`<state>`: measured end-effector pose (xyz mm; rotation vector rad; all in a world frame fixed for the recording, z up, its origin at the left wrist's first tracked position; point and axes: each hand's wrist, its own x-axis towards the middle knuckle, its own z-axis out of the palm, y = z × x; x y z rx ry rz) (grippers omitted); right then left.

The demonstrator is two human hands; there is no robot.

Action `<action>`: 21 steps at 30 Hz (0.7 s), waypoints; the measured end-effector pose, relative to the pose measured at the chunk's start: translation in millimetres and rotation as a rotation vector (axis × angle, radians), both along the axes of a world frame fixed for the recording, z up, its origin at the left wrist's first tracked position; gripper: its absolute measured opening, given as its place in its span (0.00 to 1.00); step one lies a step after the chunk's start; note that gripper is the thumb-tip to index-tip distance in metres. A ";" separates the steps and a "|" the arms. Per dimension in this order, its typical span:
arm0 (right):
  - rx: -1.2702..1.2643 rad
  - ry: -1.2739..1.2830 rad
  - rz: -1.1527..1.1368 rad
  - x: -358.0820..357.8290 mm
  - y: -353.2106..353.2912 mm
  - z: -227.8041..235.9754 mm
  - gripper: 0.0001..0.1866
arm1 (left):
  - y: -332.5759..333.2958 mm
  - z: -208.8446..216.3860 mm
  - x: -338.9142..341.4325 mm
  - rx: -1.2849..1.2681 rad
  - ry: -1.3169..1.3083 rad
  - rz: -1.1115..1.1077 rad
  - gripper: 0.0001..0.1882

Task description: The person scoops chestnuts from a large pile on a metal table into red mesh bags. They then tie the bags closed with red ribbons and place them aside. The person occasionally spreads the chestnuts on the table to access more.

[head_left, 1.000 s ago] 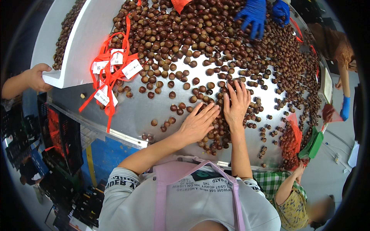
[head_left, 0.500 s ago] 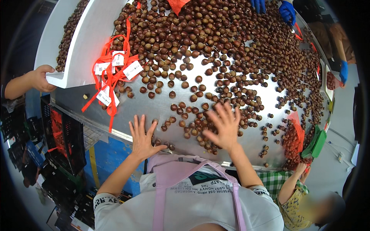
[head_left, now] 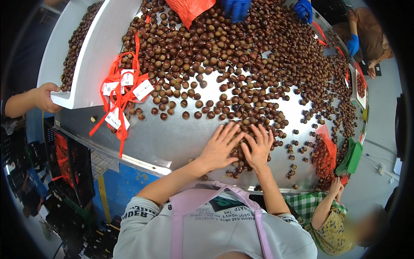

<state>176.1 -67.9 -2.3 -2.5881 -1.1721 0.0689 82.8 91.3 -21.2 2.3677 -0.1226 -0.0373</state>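
Glossy brown chestnuts (head_left: 224,47) lie spread over a metal table (head_left: 159,136). My left hand (head_left: 219,147) rests at the near side of a cluster of them, fingers stretched out and pointing up to the right. Close beside it, my right hand (head_left: 258,149) lies over the same cluster with its fingers spread. The thumbs come near each other, and some chestnuts show between and around the hands. Those under the palms are hidden. Neither hand grips anything.
Red ribbons with white tags (head_left: 123,93) lie at the left by a white tray of chestnuts (head_left: 82,71), held by another person's hand (head_left: 45,98). Blue-gloved hands (head_left: 236,9) work at the far side. A red net bag (head_left: 324,153) and green holder (head_left: 351,155) are at right.
My left hand has swept right across the table, bringing chestnuts with it, and now sits beside my right hand. A blue-gloved hand and red netting at the far side have come nearer.
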 end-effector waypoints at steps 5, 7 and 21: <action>0.250 -0.096 -0.096 32.1 29.1 9.3 0.14 | -5.1 -0.4 20.2 -0.058 -0.099 -0.034 0.37; 0.282 -0.104 -0.088 48.2 63.7 11.8 0.15 | -3.6 -3.7 18.6 -0.108 -0.140 0.034 0.33; 0.175 -0.188 0.164 129.5 201.5 -25.4 0.21 | 67.6 -19.5 -21.1 -0.253 -0.341 0.758 0.10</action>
